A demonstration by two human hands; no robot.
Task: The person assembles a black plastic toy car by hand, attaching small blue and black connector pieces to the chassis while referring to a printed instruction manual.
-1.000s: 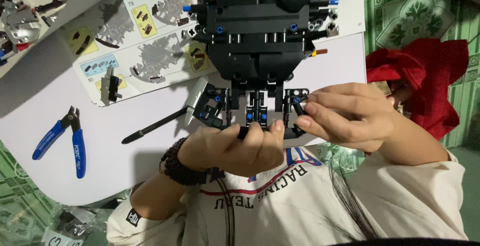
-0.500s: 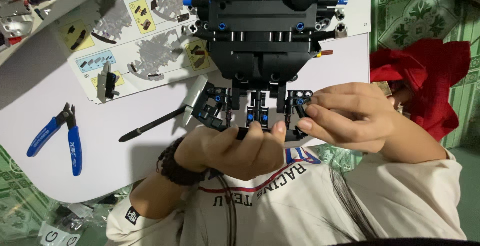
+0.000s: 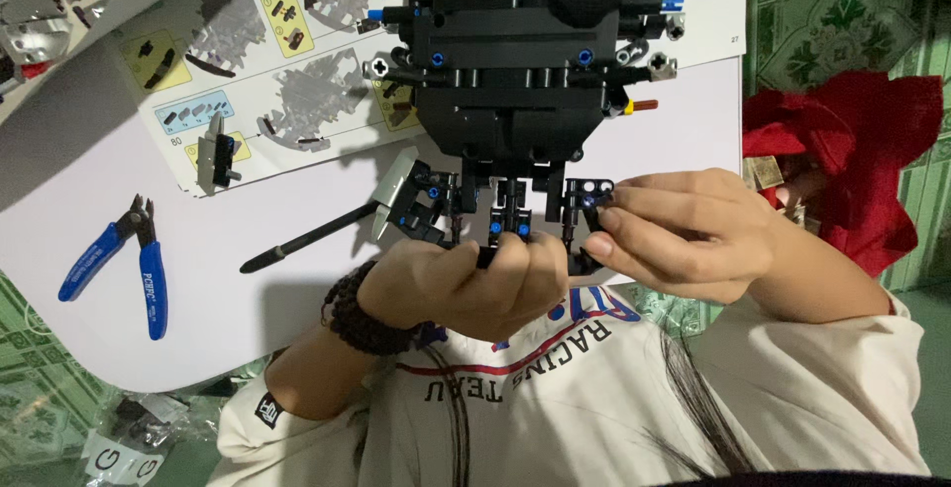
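Blue cutters [image 3: 119, 264] beside instruction sheet [image 3: 267, 61]

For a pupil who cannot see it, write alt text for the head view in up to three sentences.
Two bare hands hold the near end of a black brick-built model on a white table: the left hand grips underneath, the right hand pinches a small black piece at its corner. An open instruction booklet lies beyond, with blue-handled cutters at the left.

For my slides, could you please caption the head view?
Both hands, left and right, grip a black plastic brick-built model above a white table.
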